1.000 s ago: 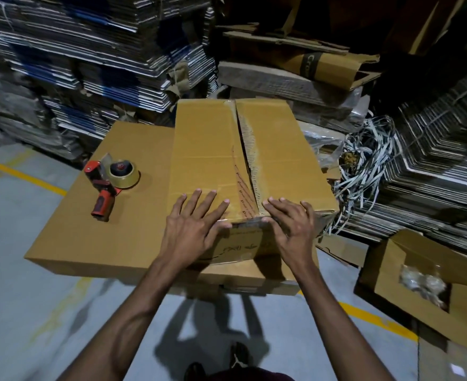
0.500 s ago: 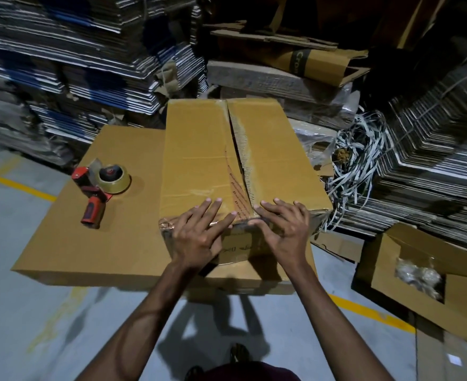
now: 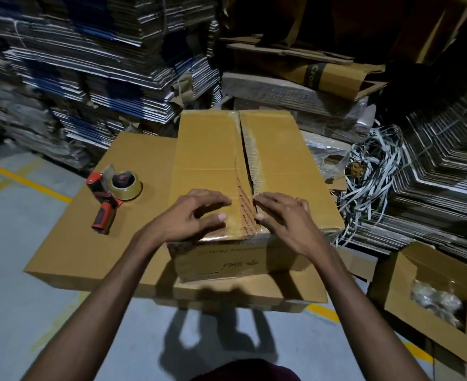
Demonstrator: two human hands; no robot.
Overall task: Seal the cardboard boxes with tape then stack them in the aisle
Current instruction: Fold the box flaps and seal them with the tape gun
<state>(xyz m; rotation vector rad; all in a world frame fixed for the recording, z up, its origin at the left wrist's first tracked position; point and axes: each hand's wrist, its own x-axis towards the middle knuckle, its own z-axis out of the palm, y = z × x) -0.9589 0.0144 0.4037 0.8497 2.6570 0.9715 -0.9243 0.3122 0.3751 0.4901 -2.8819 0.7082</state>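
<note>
My left hand (image 3: 196, 215) and my right hand (image 3: 284, 218) both lie on top of the box (image 3: 207, 149) I am sealing, near its front edge, one on each side of the centre seam. The fingers of both are bent a little and press down on the flaps – neither hand holds anything. The two top flaps meet along the seam, where a strip of tape (image 3: 244, 213) with small red print runs toward the front edge; the letters are too small for me to read. On the front wall of the box there is dark handwriting, upside down from here, which I cannot make out.

This box sits on the right half of a larger flat box (image 3: 70, 237), which rests on the grey floor (image 3: 15, 312). One tape gun (image 3: 108, 199) with a red handle and a roll of clear tape lies on the left part of that lower box, well apart from my left hand.

Behind, stacks of flattened cartons (image 3: 89, 64) rise – one brown folded carton (image 3: 328, 75) shows a dark band with the letters "Cro". At the right, one open box (image 3: 408, 273) stands on the floor with crumpled plastic inside, and a tangle of pale straps (image 3: 369, 171) lies beside my box.
</note>
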